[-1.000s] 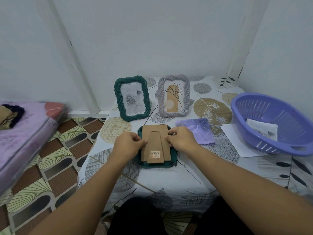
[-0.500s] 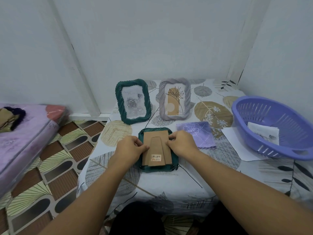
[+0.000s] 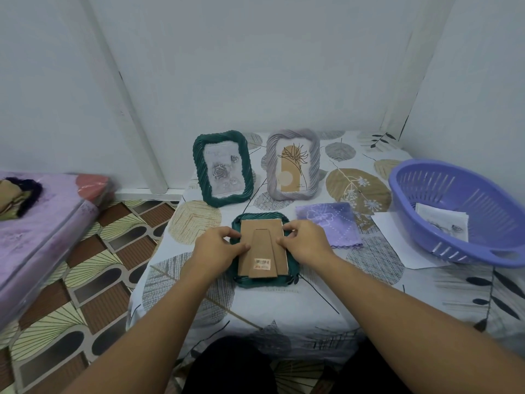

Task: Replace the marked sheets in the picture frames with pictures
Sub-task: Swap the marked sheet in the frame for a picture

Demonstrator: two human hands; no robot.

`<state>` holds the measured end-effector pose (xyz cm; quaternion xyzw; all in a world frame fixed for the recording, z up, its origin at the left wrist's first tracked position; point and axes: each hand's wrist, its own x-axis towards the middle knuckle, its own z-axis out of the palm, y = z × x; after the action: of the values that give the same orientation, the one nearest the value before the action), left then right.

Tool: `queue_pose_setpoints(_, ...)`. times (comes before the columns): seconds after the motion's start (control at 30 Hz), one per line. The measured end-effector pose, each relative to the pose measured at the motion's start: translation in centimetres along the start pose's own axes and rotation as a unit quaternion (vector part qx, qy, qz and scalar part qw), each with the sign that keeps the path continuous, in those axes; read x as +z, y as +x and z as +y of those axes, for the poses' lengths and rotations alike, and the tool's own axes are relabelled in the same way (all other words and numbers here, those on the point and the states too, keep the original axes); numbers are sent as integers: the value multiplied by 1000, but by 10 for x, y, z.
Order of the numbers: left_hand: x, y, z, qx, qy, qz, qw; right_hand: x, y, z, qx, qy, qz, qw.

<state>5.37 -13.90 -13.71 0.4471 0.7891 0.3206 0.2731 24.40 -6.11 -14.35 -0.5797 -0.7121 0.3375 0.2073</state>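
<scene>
A dark green picture frame [image 3: 264,281] lies face down on the table, its brown cardboard back [image 3: 262,245] with a fold-out stand and a barcode sticker facing up. My left hand [image 3: 217,248] rests on the frame's left edge, fingertips curled onto the cardboard. My right hand [image 3: 306,243] holds the right edge, fingers curled at the back board's upper right corner. Behind stand two upright frames: a green one [image 3: 223,169] with a grey rose picture and a grey one [image 3: 292,164] with a tan plant picture.
A purple cloth [image 3: 329,221] lies right of the flat frame. A white sheet [image 3: 397,240] lies partly under a purple basket [image 3: 460,211] that holds papers [image 3: 443,224]. The patterned tablecloth [image 3: 284,305] hangs over the front edge. A purple mattress [image 3: 37,237] lies at left.
Both hands stay on the face-down frame, with small finger shifts at its side edges. The camera has tilted up slightly, so the scene sits lower in view.
</scene>
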Motion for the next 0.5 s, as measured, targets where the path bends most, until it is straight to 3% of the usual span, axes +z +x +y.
queue_pose_setpoints(0.3,5,6,2,-21,-25,-5,999,-7,4,-6,16,-14,-23,1000)
queue_pose_setpoints(0.5,9,20,11,-46,-36,37,998,-10,6,-9,18,-15,-37,999)
